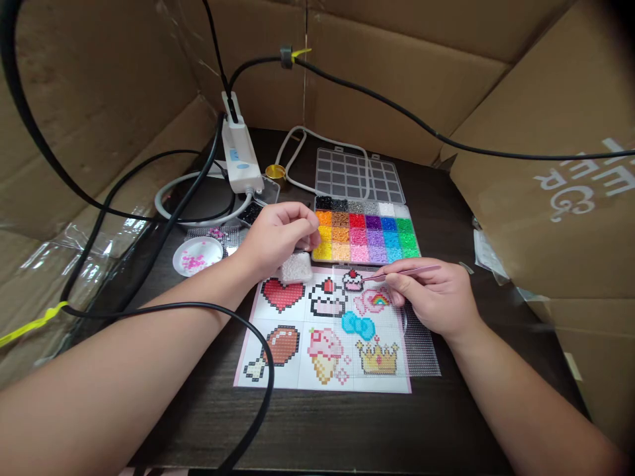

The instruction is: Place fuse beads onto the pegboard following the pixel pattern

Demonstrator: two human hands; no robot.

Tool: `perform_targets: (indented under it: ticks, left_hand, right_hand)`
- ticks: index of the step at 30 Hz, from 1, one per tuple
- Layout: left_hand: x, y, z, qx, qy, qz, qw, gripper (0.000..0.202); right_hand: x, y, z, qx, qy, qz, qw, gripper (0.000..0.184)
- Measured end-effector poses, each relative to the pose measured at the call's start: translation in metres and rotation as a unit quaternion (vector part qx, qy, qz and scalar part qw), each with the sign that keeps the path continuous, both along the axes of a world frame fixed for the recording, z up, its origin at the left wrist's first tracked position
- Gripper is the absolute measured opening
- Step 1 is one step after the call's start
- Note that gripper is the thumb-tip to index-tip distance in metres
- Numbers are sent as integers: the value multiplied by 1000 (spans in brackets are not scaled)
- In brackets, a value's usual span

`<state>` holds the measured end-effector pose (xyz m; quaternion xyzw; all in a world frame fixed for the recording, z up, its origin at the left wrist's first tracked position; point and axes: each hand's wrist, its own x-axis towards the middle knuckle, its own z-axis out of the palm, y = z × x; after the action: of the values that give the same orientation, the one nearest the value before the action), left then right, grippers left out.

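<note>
My right hand [436,291] grips a pair of pink tweezers [411,272], whose tips point at a small bead cupcake [352,281] on a clear pegboard [421,350]. The board lies over a printed pattern sheet [282,387] with pixel pictures. Also on the board is a blue bead bow [358,326]. My left hand [282,237] is closed, fingers curled together beside the yellow compartments of an open bead box [367,231]; whatever its fingertips hold, if anything, is hidden. Below that hand sits a small clear box of white beads [296,268].
A white dish with pink beads [198,256] stands at left. Behind are a white power strip [241,158] and a round gold tin [275,173]. A black cable [258,330] loops across my left forearm and the sheet's left side. Cardboard walls [397,79] enclose the dark table [322,430].
</note>
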<state>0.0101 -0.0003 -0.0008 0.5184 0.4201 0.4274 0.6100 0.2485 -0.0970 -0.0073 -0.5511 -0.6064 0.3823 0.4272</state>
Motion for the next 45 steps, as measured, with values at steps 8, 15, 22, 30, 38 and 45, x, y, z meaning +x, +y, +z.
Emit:
perform_targets:
  ticks: [8,15,22,30,38,45]
  left_hand:
    - [0,0,-1,0,0,0,1000,8]
    - [0,0,0,3,3,2,1000,8]
    - [1,0,1,5,0,3,1000,8]
    - [1,-1,1,7,6,5,1000,7]
    - [1,-1,2,4,5,8,1000,8]
    - [1,-2,3,-1,5,9,1000,7]
  right_hand:
    - [0,-1,1,4,-4,2,1000,14]
    - [1,-1,-2,4,-8,-4,1000,14]
    - [1,-1,-3,4,-12,-8,1000,15]
    - [0,-1,-1,-8,-17,-5,1000,16]
    - [0,-1,1,-1,-20,-5,1000,16]
    - [1,-2,2,-3,-28,-3,1000,16]
